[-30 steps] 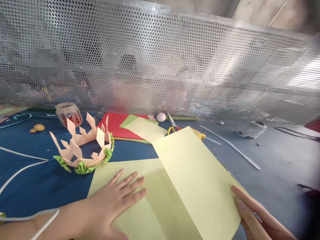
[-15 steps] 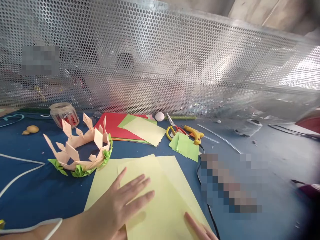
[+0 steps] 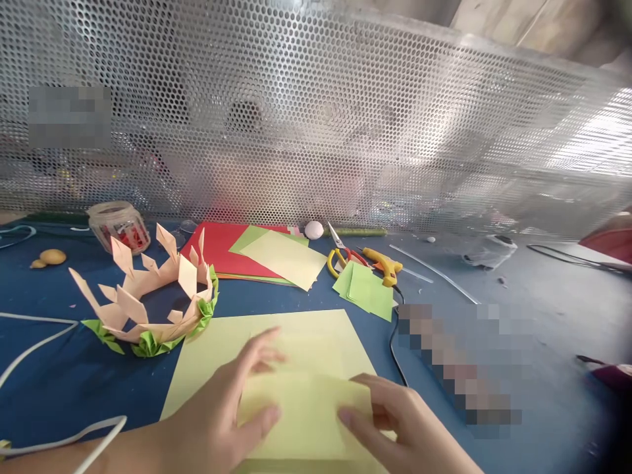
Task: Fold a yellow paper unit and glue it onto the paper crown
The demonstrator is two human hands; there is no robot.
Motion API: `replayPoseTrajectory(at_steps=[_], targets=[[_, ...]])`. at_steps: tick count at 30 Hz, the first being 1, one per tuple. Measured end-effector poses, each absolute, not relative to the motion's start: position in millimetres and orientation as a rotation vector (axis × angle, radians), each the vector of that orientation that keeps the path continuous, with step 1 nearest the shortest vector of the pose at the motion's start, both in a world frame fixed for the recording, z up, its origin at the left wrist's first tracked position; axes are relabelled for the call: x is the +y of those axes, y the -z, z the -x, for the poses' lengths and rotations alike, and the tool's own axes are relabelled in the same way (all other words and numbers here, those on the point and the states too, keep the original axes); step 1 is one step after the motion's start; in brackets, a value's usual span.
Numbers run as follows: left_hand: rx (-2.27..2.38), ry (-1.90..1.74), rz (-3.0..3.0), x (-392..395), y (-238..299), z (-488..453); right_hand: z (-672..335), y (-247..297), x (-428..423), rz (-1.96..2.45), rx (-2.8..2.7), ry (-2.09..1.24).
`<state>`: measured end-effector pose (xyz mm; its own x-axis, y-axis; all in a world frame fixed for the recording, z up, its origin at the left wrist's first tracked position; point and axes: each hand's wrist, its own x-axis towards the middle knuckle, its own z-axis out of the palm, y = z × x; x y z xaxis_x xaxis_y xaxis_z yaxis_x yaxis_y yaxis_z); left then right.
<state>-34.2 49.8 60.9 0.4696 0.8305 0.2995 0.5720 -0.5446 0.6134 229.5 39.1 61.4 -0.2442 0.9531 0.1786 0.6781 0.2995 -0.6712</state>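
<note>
A pale yellow sheet of paper (image 3: pixel 306 415) is bent over on itself between my hands, close to me. My right hand (image 3: pixel 402 421) grips its right edge, thumb in front and fingers curled behind. At the left edge, my left hand (image 3: pixel 232 408) has its thumb on the paper; its slightly blurred fingers curve past the upper edge. Beneath lies a larger pale yellow sheet (image 3: pixel 207 349), flat on the blue table (image 3: pixel 291 299). To the left stands a peach paper crown (image 3: pixel 148 289) with pointed pieces and green folded leaves round its base.
Behind lie red paper (image 3: pixel 217 247), a cream sheet (image 3: pixel 284 257), scissors (image 3: pixel 340 253) and a yellow glue gun (image 3: pixel 385 263) by green paper squares (image 3: pixel 365 289). A glass jar (image 3: pixel 118 227) stands back left. A perforated metal screen (image 3: pixel 316 118) closes the far side.
The upper yellow sheet lay flat under my spread left hand; now it is bent over. My right hand has come further into view and grips its edge. The view shifted slightly.
</note>
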Motion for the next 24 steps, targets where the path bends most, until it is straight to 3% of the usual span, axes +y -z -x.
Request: replayPoseTrajectory(at_steps=[3, 10, 24], targets=[[1.332, -0.898, -2.356, 59, -58, 25, -222, -56, 55, 1.543, -2.017, -0.572], [0.990, -0.862, -2.774, 68, -42, 14, -214, -55, 69, 1.521, -2.075, -0.406], [1.056, -0.859, -3.102, 54, 6, 13, -212, -43, 67, 1.550, -2.048, -0.273]])
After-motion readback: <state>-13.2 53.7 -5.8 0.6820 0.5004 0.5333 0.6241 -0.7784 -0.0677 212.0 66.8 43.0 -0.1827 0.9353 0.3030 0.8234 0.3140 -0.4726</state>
